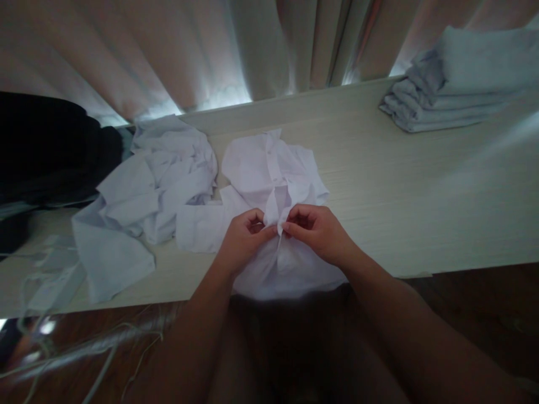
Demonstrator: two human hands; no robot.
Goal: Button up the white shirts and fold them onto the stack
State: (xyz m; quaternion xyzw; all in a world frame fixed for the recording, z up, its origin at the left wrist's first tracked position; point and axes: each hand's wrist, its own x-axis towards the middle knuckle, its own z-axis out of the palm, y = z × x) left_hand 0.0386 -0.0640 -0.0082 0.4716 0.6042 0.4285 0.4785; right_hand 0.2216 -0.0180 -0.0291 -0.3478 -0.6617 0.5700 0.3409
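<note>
Both hands pinch the button placket of the white shirt (273,185) lying on the counter (400,185) just right of the crumpled shirts (155,185) — left hand (244,238) and right hand (318,230) closed on it, seemingly mid-buttoning — next button calls for fine fingertip alignment.

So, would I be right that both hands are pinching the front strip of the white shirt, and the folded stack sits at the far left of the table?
Not quite. In the head view both hands, left hand and right hand, do pinch the white shirt, but the folded stack sits at the far right of the table.
</note>
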